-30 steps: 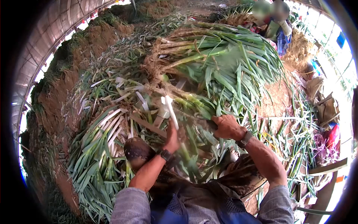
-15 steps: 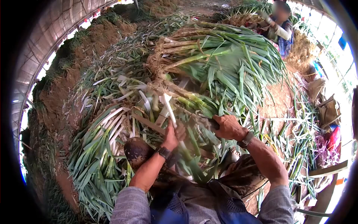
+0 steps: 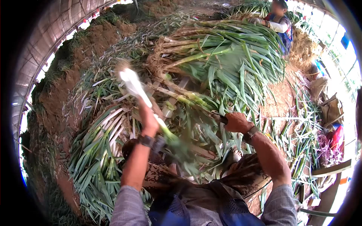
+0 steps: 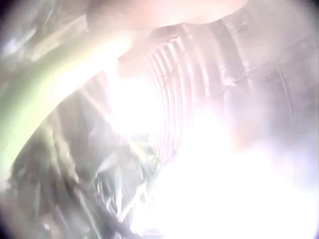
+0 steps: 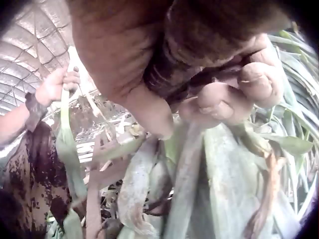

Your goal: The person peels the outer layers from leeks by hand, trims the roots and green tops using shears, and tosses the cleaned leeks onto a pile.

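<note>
My left hand (image 3: 148,117) grips a single leek (image 3: 132,84) by its pale stalk, white root end up and to the left, leaves trailing down to the right in a blur. In the right wrist view that leek (image 5: 65,112) stands upright in the left hand. My right hand (image 3: 237,122) has its fingers curled round a dark handle (image 3: 219,118); the rest of that tool is blurred among leaves. Glare washes out much of the left wrist view, where a green stalk (image 4: 55,82) runs under the fingers.
Ahead lies a big heap of rooted leeks (image 3: 233,56). White-stemmed leeks (image 3: 96,154) are piled by my left knee. Another person (image 3: 281,28) sits at the far right. Cut leaves (image 3: 298,139) litter the ground to the right, near a red bag (image 3: 336,138).
My left hand has swung the leek up and to the left, away from between the knees. My right hand has shifted slightly right with the handle. The far person now leans toward the heap.
</note>
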The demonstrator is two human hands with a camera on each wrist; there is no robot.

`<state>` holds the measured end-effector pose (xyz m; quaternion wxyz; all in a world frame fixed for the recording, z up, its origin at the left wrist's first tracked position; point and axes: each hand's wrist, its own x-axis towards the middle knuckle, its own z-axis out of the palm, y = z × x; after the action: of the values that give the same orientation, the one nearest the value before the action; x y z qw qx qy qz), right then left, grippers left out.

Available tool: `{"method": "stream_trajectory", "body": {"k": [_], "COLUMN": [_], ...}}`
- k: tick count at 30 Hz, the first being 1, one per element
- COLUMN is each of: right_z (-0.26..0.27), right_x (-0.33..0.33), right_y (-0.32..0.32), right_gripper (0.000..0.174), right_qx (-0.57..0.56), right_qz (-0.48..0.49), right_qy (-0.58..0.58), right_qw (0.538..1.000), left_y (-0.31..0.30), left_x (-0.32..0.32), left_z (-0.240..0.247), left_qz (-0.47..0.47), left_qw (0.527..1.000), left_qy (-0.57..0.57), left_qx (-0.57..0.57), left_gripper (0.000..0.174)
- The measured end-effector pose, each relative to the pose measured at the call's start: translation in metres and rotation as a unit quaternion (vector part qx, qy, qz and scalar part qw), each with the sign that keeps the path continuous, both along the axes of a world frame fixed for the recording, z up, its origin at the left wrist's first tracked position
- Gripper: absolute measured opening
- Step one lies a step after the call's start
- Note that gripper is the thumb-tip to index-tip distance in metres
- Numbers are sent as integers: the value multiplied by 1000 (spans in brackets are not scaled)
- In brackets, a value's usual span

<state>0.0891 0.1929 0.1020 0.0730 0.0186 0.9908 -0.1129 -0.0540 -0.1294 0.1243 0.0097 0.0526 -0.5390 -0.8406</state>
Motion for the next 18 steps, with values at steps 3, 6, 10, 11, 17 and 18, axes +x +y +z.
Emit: {"method": "stream_trajectory", "body": {"k": [3, 6, 10, 11, 17, 18], "right_z": [9, 6, -3, 0, 7, 10], "right_x": [0, -3, -5, -5, 6, 8], "right_y": [6, 10, 20, 20, 35, 35], "right_gripper": [27, 28, 28, 25, 30, 31], "right_qx": [-7, -11, -16, -28, -40, -26], "right_qz": [-7, 16, 41, 11, 32, 32], "right_qy": [-26, -61, -61, -45, -91, -92], "right_qw": [1000, 998, 997, 999, 995, 995], "left_y": [-51, -114, -243, -274, -205, -182], "left_x": [-37, -60, -113, -129, -66, -68], "left_z": [69, 121, 115, 84, 53, 52], "left_qz": [49, 90, 138, 136, -52, -87], "left_qw": [988, 953, 793, 791, 903, 909], "left_qy": [131, 171, 112, 111, 32, -4], "left_qx": [-67, -235, -583, -586, -425, -408], "left_gripper": [57, 58, 56, 56, 42, 43]}}
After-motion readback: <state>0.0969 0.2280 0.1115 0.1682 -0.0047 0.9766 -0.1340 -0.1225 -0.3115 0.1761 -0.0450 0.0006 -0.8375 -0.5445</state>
